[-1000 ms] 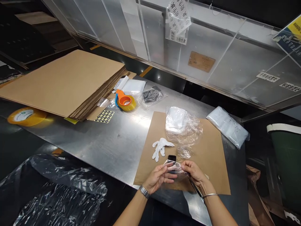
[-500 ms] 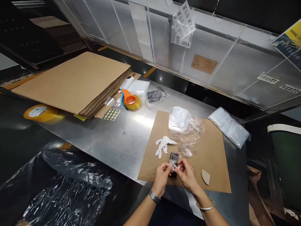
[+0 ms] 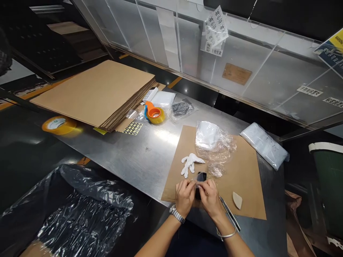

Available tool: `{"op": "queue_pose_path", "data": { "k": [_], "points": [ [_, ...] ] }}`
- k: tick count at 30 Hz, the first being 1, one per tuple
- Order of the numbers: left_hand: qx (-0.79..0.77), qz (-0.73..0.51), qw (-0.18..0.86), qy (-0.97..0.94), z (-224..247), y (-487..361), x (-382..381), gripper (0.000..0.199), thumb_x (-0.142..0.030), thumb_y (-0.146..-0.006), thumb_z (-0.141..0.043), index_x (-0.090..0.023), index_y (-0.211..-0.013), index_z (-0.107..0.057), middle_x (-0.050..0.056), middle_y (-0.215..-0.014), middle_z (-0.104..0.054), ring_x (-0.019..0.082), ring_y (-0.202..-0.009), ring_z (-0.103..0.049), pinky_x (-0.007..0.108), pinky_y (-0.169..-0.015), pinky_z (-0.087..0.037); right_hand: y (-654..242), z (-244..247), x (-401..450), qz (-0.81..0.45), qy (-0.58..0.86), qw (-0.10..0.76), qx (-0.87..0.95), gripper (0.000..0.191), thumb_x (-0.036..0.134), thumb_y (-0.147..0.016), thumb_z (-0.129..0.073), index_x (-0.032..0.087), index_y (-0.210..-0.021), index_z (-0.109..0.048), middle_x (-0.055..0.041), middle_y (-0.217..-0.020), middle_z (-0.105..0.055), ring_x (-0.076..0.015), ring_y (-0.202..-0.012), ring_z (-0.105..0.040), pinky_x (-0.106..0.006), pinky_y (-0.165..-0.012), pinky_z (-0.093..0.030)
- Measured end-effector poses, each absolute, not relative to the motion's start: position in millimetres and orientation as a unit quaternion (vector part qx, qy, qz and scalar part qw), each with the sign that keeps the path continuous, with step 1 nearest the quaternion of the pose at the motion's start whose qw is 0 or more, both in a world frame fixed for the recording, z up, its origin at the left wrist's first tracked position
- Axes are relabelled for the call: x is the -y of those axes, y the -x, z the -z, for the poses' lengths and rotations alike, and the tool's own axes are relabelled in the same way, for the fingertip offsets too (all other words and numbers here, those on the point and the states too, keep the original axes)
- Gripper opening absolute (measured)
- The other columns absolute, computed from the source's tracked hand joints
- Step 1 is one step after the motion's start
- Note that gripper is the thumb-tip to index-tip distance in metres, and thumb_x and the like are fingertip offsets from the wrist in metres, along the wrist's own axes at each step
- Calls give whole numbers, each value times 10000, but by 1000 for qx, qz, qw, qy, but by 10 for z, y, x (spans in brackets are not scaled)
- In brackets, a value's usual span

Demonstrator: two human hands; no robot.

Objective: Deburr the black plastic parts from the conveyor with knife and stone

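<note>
The left hand [image 3: 184,196] and the right hand [image 3: 211,198] are brought together, fingertip near fingertip, and both are pinched on a small piece of transparent film [image 3: 197,184]. I judge that two pinches are used because such film is thin and slippery, so it can be kept taut between thumbs and fingers. The small dark object [image 3: 202,176] lies just under and beyond the fingertips; the hands partly hide it, so I cannot tell whether the film touches it. Both wrists are low and the forearms come from the near edge, making a narrow V, with the backs of the hands turned mostly upward.

Under the work is a cardboard sheet [image 3: 250,189], probably put there to protect small parts from the hard metal desk [image 3: 128,157]. Near the right forearm are a slim dark tool [image 3: 229,214] and, on the cardboard, a beige wedge [image 3: 237,200]; this place seems convenient for the right hand. Beyond the left hand lies a white glove [image 3: 191,162], and farther a plastic bag with white content [image 3: 207,135]. Well apart, the tape dispenser [image 3: 154,113] and the sticker sheet [image 3: 133,128] are beside the cardboard stack [image 3: 96,92], perhaps to leave the working area free.
</note>
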State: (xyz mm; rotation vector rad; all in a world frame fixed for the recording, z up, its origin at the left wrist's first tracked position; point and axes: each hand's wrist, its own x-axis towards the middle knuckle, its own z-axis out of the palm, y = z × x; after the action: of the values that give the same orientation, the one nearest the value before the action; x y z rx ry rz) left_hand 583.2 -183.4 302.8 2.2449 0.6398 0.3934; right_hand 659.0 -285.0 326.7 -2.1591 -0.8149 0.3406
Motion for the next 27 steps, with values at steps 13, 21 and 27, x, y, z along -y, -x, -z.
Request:
{"op": "queue_pose_path", "data": {
  "k": [13, 21, 27],
  "points": [
    [-274, -185, 257, -908, -2669, -5690, 1625, 271, -87, -807, -410, -189, -660, -614, 52, -712, -482, 188, -719, -459, 311, -667, -394, -6391, -2766, 2901, -124, 857, 347, 360, 205, 178, -833, -404, 196, -866, -605, -50, -789, -505, -187, -786, -469, -309, -702, -405],
    [-244, -150, 261, -922, -2385, -5520, 1745, 221, -79, -809, -402, -188, -738, -580, 31, -688, -502, 175, -692, -499, 292, -655, -421, -6355, -2443, 3146, -153, 918, 331, 155, 310, 440, -859, -417, 160, -917, -537, -71, -805, -559, -184, -711, -554, -303, -625, -426],
    [-245, -109, 260, -928, -2315, -5559, 1793, 227, -119, -834, -394, -185, -848, -611, 36, -693, -494, 184, -694, -498, 297, -649, -414, -6378, -2438, 3376, -235, 893, 372, 97, 406, 514, -869, -341, 160, -842, -539, 1, -625, -527, -121, -524, -496, -255, -514, -396]
  ]
}}
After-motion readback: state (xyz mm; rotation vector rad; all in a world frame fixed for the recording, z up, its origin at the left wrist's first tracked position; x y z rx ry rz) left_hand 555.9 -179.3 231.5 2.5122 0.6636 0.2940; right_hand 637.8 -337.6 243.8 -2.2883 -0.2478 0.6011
